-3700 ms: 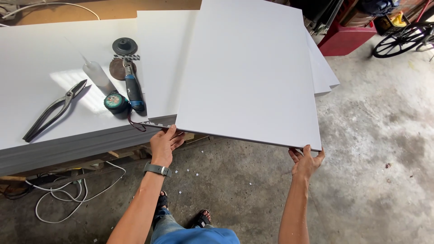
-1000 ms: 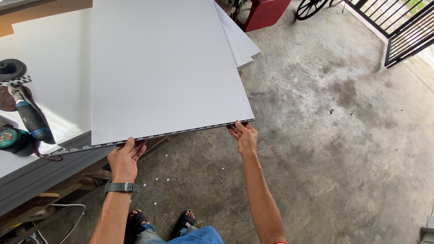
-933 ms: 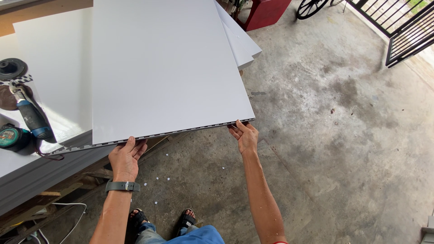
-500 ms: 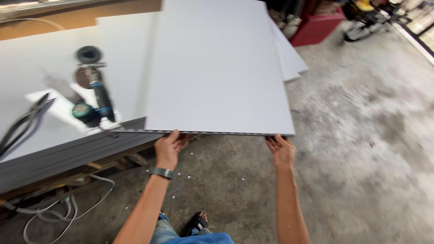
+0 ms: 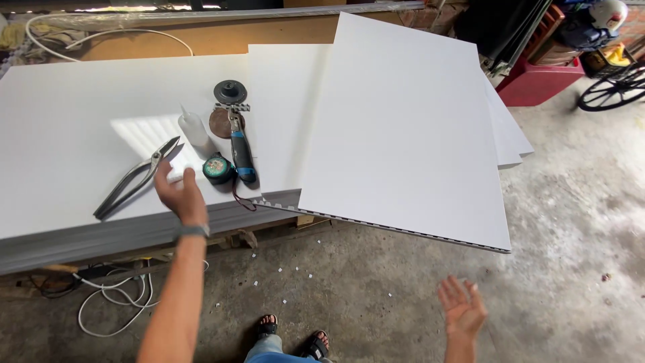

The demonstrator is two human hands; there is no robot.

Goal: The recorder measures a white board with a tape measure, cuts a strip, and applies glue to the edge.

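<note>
Grey concrete floor lies under you, your sandalled feet at the bottom edge. Your right hand hangs low over it, palm up, fingers spread, holding nothing. Your left hand, arm stretched forward, hovers open-fingered over the stack of white sheets, just beside the long metal snips and the round green tape measure. Further off, the large white hollow-core panel rests skewed, its near corner overhanging the floor, untouched.
</note>
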